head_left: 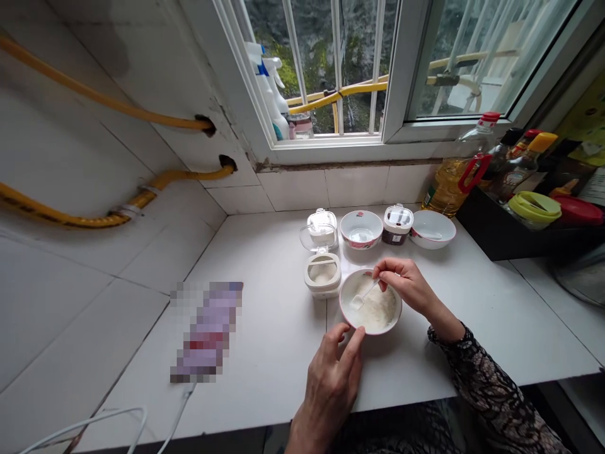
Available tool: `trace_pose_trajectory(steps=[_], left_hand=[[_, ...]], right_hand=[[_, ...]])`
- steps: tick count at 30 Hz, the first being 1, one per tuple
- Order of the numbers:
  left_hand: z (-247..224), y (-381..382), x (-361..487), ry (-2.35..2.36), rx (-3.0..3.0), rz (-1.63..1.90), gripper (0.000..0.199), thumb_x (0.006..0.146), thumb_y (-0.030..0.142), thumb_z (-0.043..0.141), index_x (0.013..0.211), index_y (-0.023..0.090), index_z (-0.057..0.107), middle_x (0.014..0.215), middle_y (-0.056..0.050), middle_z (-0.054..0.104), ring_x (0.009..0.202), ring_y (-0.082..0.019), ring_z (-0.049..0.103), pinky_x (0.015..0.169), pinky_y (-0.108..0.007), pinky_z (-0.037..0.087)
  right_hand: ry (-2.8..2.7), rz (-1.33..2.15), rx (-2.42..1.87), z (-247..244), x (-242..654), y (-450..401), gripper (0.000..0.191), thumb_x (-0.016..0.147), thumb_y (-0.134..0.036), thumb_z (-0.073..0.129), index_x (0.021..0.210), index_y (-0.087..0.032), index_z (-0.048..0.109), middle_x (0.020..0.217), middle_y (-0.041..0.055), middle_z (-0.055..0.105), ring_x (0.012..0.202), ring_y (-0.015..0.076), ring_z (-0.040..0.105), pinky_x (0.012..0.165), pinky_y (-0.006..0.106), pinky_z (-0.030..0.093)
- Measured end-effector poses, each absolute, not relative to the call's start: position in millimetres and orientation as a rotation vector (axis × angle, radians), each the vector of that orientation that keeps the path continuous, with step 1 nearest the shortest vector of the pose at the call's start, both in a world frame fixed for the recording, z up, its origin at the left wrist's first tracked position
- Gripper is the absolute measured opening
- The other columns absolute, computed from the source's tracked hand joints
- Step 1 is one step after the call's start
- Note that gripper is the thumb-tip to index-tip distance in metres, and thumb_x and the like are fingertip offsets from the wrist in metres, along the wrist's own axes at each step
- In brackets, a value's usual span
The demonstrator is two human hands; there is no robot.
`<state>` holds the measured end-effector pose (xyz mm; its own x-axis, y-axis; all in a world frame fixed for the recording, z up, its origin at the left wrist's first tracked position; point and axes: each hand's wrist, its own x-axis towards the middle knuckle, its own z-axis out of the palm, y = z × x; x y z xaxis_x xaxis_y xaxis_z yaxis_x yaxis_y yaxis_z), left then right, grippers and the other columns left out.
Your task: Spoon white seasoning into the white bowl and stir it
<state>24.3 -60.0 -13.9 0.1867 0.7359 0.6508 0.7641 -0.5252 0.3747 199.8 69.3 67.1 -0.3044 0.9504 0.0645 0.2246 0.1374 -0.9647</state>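
Observation:
A white bowl (pixel 344 309) with a pinkish rim stands before me, with pale powder spread over its inside. My right hand (pixel 399 284) pinches the handle of a small translucent spoon (pixel 358 302), whose scoop is down inside the bowl near the powder. At the bowl's near edge, the thumb and forefinger of my left hand (pixel 333 372) close on the rim. Just left of the bowl sits a seasoning jar (pixel 323 291), its clear lid (pixel 319 238) tipped up and pale contents showing inside.
Along the back stand a white lidded jar (pixel 321 219), a flowered bowl (pixel 362 241), a dark-filled jar (pixel 397 234) and another bowl (pixel 432 236). An oil bottle (pixel 447 183) and a black condiment box (pixel 486 221) occupy the right. A blurred-out object (pixel 210 334) with a white cable (pixel 182 410) lies left.

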Motion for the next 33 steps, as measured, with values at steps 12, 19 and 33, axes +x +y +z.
trace_pose_trajectory(steps=[12, 19, 33], left_hand=[[-14.5, -59.1, 25.3, -1.5, -2.358, -1.265, 0.04, 0.092, 0.003, 0.045, 0.128, 0.017, 0.054, 0.114, -0.012, 0.056, 0.094, -0.018, 0.066, 0.078, -0.027, 0.059], [-11.4, -58.5, 25.5, -1.49, -2.361, -1.255, 0.041, 0.091, 0.003, 0.044, 0.128, 0.017, 0.055, 0.112, -0.012, 0.058, 0.097, -0.018, 0.066, 0.08, -0.026, 0.059], [-14.2, -60.4, 26.7, -1.505, -2.384, -1.251, 0.043, 0.091, 0.003, 0.044, 0.131, 0.017, 0.052, 0.113, -0.013, 0.056, 0.1, -0.02, 0.063, 0.079, -0.028, 0.059]], right_hand=[[-1.607, 1.203, -1.135, 62.0, 202.6, 77.1, 0.013, 0.071, -0.025, 0.051, 0.068, -0.02, 0.062, 0.051, -0.0022, 0.056, 0.056, 0.0155, 0.052, 0.066, 0.031, 0.042], [-2.363, 0.679, -0.718, 68.6, 200.3, 64.4, 0.021, 0.081, -0.008, 0.047, 0.073, -0.021, 0.061, 0.067, -0.0009, 0.065, 0.065, 0.0155, 0.056, 0.093, 0.041, 0.036], [-1.643, 1.333, -1.093, 69.9, 206.6, 75.0, 0.013, 0.069, -0.026, 0.056, 0.064, -0.019, 0.066, 0.05, -0.0014, 0.056, 0.052, 0.0147, 0.049, 0.059, 0.03, 0.038]])
